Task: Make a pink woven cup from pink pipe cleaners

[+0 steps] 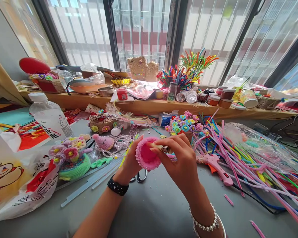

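Note:
My left hand (131, 159) is closed around the side of a small pink cup (149, 162) with a bumpy, beaded-looking rim, tilted so that its hollow faces me. In my right hand (182, 160) is what looks like a short brush (165, 149) with a pale tip and a shiny metal band. That tip reaches into the cup's opening; whether it touches the inner wall, I cannot tell. Scissors (142, 177) lie on the table beneath my hands. A pink glue gun (220, 170) rests to the right of my right hand.
Pink and coloured pipe cleaners (238, 155) are heaped at the right. On the left stand a water bottle (51, 115), a plastic bag (27, 195) and a green flower piece (75, 167). Clear glue sticks (89, 183) lie nearby. Jars (225, 99) line the back ledge.

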Motion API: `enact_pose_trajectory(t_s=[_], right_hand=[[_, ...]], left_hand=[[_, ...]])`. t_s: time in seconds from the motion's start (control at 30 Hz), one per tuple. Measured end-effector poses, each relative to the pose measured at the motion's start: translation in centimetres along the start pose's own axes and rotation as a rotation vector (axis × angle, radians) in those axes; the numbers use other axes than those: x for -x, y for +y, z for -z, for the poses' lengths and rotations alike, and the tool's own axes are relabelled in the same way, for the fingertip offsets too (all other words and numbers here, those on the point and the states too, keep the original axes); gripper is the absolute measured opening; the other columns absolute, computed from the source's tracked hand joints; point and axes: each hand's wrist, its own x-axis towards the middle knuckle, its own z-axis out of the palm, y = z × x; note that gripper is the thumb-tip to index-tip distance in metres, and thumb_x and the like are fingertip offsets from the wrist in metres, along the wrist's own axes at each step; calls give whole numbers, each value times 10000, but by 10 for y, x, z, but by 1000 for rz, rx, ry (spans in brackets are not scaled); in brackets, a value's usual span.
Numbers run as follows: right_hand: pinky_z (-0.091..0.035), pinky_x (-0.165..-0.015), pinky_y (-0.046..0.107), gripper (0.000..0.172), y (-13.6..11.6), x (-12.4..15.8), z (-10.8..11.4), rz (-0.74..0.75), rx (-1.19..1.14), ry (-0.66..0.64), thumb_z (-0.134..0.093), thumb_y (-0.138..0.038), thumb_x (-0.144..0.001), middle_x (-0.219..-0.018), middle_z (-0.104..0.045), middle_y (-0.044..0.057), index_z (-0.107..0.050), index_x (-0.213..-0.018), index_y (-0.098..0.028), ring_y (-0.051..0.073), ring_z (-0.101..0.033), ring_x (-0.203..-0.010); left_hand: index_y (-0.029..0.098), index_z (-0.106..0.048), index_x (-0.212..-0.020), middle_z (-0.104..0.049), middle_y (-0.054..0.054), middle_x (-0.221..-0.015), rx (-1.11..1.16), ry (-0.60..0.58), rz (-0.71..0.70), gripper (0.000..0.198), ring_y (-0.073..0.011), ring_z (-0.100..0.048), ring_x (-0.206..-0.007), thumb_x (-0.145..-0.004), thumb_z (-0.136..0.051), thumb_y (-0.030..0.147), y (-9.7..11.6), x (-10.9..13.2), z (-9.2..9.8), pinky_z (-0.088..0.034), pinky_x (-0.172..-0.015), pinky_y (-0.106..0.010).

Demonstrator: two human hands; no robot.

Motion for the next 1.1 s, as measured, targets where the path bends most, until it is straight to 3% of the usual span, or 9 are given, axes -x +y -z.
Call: enact_pose_trajectory(t_s=[0.17,0.27,0.57,0.77,1.1], right_hand=[[-426,-699,299,50,3,4,-10,-1,6,-3,-600,-229,-779,-738,-643,17,-630,-811,-204,165,-496,-722],[-423,-692,298,53,4,4,-12,-39,-13,-40,-581,-224,-791,-736,-639,20,-622,-809,-196,163,-491,-711],[-402,-681,286,93,8,3,-9,-80,-52,-112,-564,-250,-803,-706,-619,22,-615,-777,-177,157,-482,-691],[-396,-672,281,85,6,2,-7,-109,-55,-112,-567,-252,-799,-725,-631,16,-603,-766,-182,154,-479,-692],[-401,-670,284,110,6,1,-6,-112,-52,-118,-548,-263,-804,-717,-631,19,-582,-733,-187,152,-485,-674]], left_hand=[[146,-533,-551,-538,21,-469,-27,135,-174,283,-96,-484,-434,-685,-602,385,-5,-1,-1,-357,-420,-211],[145,-525,-551,-515,30,-467,-38,192,-202,275,-89,-460,-446,-658,-618,380,-7,-1,-4,-357,-456,-217],[147,-537,-558,-517,24,-490,-73,143,-175,261,-98,-449,-463,-651,-611,380,-8,-3,-2,-346,-475,-235],[141,-541,-589,-534,29,-515,-116,238,-216,242,-85,-445,-463,-635,-627,363,-9,-2,-3,-369,-493,-223],[155,-517,-548,-515,34,-485,-113,218,-265,226,-77,-416,-436,-633,-627,332,-10,-2,-5,-370,-457,-209]])
